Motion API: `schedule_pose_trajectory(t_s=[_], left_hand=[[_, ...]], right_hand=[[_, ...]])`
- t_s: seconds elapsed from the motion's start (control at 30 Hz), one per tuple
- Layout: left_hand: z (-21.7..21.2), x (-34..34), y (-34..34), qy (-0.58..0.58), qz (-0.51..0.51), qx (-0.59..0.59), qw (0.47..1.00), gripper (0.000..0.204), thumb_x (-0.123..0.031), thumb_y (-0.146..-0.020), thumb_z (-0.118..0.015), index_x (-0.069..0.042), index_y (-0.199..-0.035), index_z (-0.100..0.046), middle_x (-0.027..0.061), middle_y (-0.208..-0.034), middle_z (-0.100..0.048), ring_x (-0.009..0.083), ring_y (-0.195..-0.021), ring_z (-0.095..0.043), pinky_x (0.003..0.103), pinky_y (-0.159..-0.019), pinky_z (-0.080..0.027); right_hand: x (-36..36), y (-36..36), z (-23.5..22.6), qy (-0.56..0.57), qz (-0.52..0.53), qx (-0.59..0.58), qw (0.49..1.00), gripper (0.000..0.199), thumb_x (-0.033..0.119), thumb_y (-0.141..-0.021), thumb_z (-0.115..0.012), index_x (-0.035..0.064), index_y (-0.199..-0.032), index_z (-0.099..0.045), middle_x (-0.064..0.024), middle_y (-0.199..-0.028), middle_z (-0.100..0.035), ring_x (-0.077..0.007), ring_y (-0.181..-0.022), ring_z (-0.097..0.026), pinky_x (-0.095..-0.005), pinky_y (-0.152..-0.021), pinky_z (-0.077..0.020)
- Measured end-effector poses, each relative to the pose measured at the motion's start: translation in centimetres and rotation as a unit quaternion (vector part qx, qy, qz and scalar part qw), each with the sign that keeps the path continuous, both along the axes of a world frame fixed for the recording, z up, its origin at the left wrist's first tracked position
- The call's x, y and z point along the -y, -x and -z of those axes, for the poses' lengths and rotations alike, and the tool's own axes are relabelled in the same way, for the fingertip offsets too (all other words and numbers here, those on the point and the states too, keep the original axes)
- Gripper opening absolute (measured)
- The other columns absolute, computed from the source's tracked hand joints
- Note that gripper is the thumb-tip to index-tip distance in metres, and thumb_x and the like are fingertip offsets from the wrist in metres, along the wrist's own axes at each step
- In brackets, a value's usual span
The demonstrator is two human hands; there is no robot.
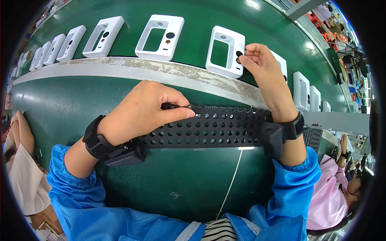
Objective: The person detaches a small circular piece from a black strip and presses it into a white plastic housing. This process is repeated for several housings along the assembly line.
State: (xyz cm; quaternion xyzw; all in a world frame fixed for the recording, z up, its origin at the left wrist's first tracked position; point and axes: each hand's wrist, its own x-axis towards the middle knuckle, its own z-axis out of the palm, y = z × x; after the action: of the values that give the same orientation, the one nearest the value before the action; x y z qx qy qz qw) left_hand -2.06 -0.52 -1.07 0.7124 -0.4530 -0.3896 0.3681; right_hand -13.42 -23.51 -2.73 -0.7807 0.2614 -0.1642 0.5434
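Note:
My left hand pinches thumb and forefinger together at the far edge of a black tray with rows of round holes. What lies between those fingertips is too small and covered to make out. My right hand reaches over a white plastic housing with a rectangular opening. Its thumb tip is at the housing's right side, beside a black round spot; its fingers are loosely curled, apart from the thumb, with nothing seen between them. Whether they touch the housing is hard to tell. Each wrist wears a black strapped device.
More white housings stand in a row on the green surface beyond a worn pale rail. A grey metal beam crosses at the right. Another person in pink is at the right; a person's arm shows at the left.

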Motion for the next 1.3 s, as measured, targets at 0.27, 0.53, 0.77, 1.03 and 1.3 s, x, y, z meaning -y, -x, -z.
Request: schedule_pose_trajectory(t_s=[0.27, 0.53, 0.77, 1.03, 1.3], left_hand=[[0.3, 0.0, 0.0, 0.023, 0.005, -0.003, 1.000, 0.014, -0.012, -0.079, -0.069, 0.001, -0.084, -0.068, 0.0047, -0.070, -0.066, 0.0056, -0.062, -0.055, 0.021, -0.057, -0.044], [0.1, -0.8, -0.5, 0.027, 0.015, 0.007, 0.999, 0.015, -0.011, -0.079, -0.069, 0.001, -0.088, -0.067, 0.0058, -0.074, -0.066, 0.0064, -0.065, -0.056, 0.022, -0.061, -0.045], [-0.6, -0.9, 0.0, 0.080, 0.018, 0.109, 0.991, 0.022, -0.013, -0.077, -0.070, 0.000, -0.093, -0.066, 0.0073, -0.080, -0.067, 0.0083, -0.069, -0.057, 0.022, -0.063, -0.046], [-0.2, -0.7, -0.4, 0.021, -0.018, 0.044, 0.999, 0.021, -0.014, -0.075, -0.072, 0.001, -0.089, -0.067, 0.0072, -0.076, -0.067, 0.0093, -0.068, -0.059, 0.023, -0.064, -0.046], [0.4, -1.4, -1.7, 0.019, -0.016, 0.006, 1.000, 0.020, -0.014, -0.075, -0.072, 0.000, -0.089, -0.067, 0.0058, -0.076, -0.067, 0.0085, -0.069, -0.059, 0.023, -0.065, -0.046]], right_hand=[[-1.4, 1.7, -3.3, -0.051, 0.006, 0.059, 0.997, 0.025, 0.016, -0.085, -0.062, 0.0040, -0.106, -0.057, -0.0004, -0.095, -0.059, -0.0097, -0.089, -0.053, -0.0220, -0.077, -0.0384], [-7.4, 2.3, -2.8, 0.127, -0.300, -0.031, 0.945, 0.026, 0.016, -0.078, -0.065, -0.0031, -0.095, -0.059, -0.0182, -0.086, -0.062, -0.0282, -0.076, -0.059, -0.0317, -0.070, -0.0471], [-6.3, 2.0, -3.9, 0.095, -0.307, -0.170, 0.932, 0.018, 0.014, -0.077, -0.068, -0.0010, -0.086, -0.063, -0.0097, -0.068, -0.062, -0.0153, -0.059, -0.057, -0.0270, -0.056, -0.0430], [-6.2, 2.1, -3.1, 0.099, -0.244, -0.075, 0.962, 0.015, 0.012, -0.077, -0.068, -0.0008, -0.086, -0.065, -0.0059, -0.067, -0.063, -0.0118, -0.059, -0.057, -0.0242, -0.058, -0.0445], [-6.6, 0.8, -3.9, 0.068, -0.217, -0.108, 0.968, 0.012, 0.010, -0.077, -0.068, -0.0001, -0.085, -0.067, -0.0031, -0.069, -0.064, -0.0066, -0.063, -0.057, -0.0196, -0.061, -0.0454]])
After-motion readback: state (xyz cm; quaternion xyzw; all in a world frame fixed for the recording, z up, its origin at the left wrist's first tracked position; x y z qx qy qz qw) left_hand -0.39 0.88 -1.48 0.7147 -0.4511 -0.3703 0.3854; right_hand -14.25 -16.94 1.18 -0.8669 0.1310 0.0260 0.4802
